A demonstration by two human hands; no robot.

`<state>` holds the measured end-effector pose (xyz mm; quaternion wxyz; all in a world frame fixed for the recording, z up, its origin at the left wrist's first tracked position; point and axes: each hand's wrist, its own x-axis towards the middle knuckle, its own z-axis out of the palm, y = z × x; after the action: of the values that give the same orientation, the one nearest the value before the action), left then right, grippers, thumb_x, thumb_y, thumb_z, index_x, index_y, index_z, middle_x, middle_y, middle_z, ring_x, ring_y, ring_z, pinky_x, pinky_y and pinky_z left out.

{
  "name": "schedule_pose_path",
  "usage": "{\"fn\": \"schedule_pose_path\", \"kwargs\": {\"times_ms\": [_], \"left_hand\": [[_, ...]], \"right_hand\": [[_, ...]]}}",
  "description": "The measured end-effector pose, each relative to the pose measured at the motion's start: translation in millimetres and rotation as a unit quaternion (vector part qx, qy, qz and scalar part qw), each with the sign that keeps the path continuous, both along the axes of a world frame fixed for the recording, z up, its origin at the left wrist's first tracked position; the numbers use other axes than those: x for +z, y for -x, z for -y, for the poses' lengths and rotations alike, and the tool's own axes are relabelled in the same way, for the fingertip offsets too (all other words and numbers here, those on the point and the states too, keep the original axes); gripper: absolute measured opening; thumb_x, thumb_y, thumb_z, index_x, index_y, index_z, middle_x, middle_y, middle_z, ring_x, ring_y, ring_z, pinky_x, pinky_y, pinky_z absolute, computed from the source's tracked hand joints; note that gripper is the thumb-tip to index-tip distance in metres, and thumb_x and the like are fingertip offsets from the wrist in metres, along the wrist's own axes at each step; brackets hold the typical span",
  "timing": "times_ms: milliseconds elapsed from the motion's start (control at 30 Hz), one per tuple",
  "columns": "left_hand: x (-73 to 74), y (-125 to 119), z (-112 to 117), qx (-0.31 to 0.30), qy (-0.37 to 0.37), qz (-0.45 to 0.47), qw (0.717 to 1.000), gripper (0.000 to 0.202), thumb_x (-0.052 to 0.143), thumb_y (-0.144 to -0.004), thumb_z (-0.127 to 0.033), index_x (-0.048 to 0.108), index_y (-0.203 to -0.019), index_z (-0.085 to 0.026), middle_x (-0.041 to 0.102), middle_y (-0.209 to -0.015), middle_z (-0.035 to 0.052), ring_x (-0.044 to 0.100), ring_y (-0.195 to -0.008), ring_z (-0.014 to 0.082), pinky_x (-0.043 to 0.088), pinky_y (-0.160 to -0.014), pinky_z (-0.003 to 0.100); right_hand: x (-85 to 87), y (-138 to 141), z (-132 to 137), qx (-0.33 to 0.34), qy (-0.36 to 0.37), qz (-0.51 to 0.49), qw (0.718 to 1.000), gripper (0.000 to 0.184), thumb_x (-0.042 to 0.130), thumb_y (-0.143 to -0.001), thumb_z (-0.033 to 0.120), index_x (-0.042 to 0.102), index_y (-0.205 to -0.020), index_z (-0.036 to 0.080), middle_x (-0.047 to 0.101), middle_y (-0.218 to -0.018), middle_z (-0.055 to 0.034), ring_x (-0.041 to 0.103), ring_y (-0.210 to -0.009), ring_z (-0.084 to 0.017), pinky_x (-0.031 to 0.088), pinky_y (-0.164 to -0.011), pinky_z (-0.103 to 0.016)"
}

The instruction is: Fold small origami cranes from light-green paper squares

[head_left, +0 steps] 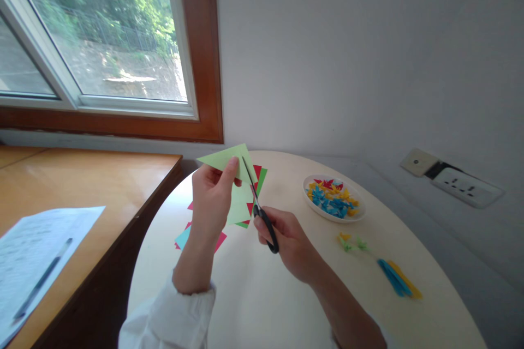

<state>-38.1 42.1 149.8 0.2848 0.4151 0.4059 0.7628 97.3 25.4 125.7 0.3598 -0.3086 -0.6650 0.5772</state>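
My left hand [212, 196] pinches a light green paper triangle [221, 157] between thumb and fingers, above the table. In my right hand [289, 237] is a pair of scissors [269, 229] with black handles, its blades pointing up and lying across the right part of the triangle. Whether the blades are cutting into the paper, I cannot tell. Beneath my left hand lie loose sheets of coloured paper, among them a light green sheet [239, 204], a red one [249, 210] and a light blue one [183, 238], partly hidden by the hand and wrist.
On the round cream table [245, 305], a white plate [309, 203] holds many small folded paper pieces. Blue paper strips [393, 278] and yellow strips [405, 279] lie at the right, near small green and yellow folded pieces [361, 244]. A wooden desk [135, 174] bears written paper [24, 240] and a pen [43, 278].
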Motion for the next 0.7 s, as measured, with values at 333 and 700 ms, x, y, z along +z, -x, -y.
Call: {"fn": "schedule_pose_path", "kwargs": {"times_ms": [333, 700], "left_hand": [[-0.6, -0.6, -0.8, -0.008, 0.008, -0.022, 1.0, 0.023, 0.068, -0.072, -0.035, 0.06, -0.062, -0.016, 0.056, -0.051, -0.0033, 0.051, -0.047, 0.0085, 0.041, -0.048, 0.021], [-1.0, -1.3, 0.0, -0.01, 0.007, -0.026, 1.0, 0.025, 0.068, -0.072, -0.037, 0.06, -0.062, -0.016, 0.055, -0.05, -0.0032, 0.051, -0.047, 0.0087, 0.041, -0.049, 0.022]], "right_hand": [[-0.8, 0.0, -1.6, 0.003, -0.007, -0.007, 1.0, 0.048, 0.052, -0.078, 0.061, 0.037, -0.057, 0.02, 0.033, -0.053, 0.0057, 0.028, -0.052, -0.008, 0.022, -0.048, -0.026], [-0.6, 0.8, -2.0, -0.002, -0.017, -0.003, 1.0, 0.048, 0.051, -0.079, 0.061, 0.039, -0.058, 0.02, 0.035, -0.054, 0.0051, 0.03, -0.052, -0.009, 0.023, -0.049, -0.025]]}}
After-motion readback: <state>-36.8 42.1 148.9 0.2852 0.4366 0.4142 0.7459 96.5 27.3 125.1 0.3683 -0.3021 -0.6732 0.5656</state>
